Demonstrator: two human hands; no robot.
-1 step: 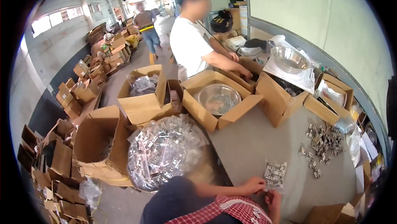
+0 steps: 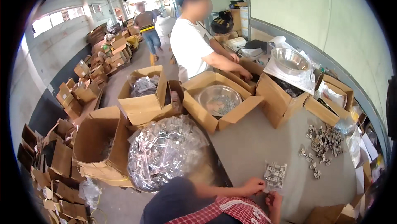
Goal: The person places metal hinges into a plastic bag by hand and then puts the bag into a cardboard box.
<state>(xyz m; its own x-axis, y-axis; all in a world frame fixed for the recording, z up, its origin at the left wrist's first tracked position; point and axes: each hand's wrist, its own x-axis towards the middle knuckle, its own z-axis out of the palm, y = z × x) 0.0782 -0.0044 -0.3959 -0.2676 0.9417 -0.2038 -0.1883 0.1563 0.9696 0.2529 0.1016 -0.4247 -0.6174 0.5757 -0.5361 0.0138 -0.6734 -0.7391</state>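
A small clear plastic bag [image 2: 275,175] filled with silvery metal fittings lies on the grey tabletop in front of me. My left hand [image 2: 253,187] is closed in a pinch at the bag's near left corner. Just below that same edge, my right hand [image 2: 273,200] has its fingers curled together, seemingly on the bag's mouth; the exact contact is too small to make out. Farther right on the table is a loose pile of similar metal fittings [image 2: 324,141], with a few strays on its near side.
A large heap of filled clear bags [image 2: 165,153] stands left of the table, beside an open carton [image 2: 99,137]. Another carton [image 2: 190,114] holds a steel bowl [image 2: 219,100] of small parts. Across the table a co-worker [image 2: 192,44] reaches into a box. A second steel bowl [image 2: 289,60] sits behind.
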